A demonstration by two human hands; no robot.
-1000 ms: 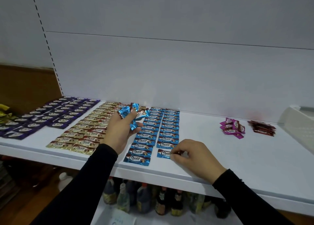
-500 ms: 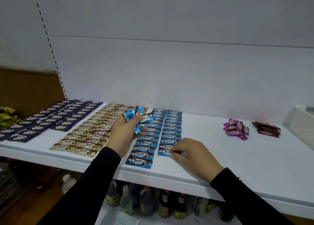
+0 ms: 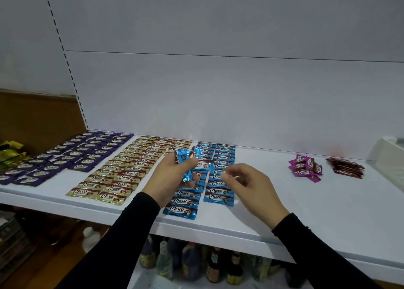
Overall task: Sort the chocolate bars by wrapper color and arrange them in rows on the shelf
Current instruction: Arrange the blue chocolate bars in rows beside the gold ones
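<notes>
A bunch of blue bars (image 3: pixel 189 161) is gripped in the left hand (image 3: pixel 172 175), fingers and thumb curled round the wrappers, which fan out above and below the fist. The hand is held above the shelf, over the far part of the blue rows. The right hand (image 3: pixel 248 185) is raised just beside it, to its right, fingers loosely bent and thumb and forefinger drawn close together; the picture is blurred here, and whether anything is pinched between them cannot be told. Both arms are clad in black sleeves (image 3: pixel 131 234).

Under the hands, two blue rows (image 3: pixel 218 192) are laid out on the white shelf (image 3: pixel 306 212), running from the front edge back towards the wall, wrappers marked "Choco". The left blue row reaches closer to the front edge than the right one. To the left, gold bars (image 3: pixel 122 173) are set out in rows, and further left, purple bars (image 3: pixel 72 155) likewise. At the far left edge, a few yellow-green packets (image 3: pixel 11 152) are seen.

Well to the right on the same shelf, a loose heap of pink bars (image 3: pixel 305 168) lies, and just beyond it a small pile of dark red bars (image 3: pixel 346 167). A white bin (image 3: pixel 389 157) is seen at the right edge. Below the shelf, bottles (image 3: pixel 192 264) are lined up.
</notes>
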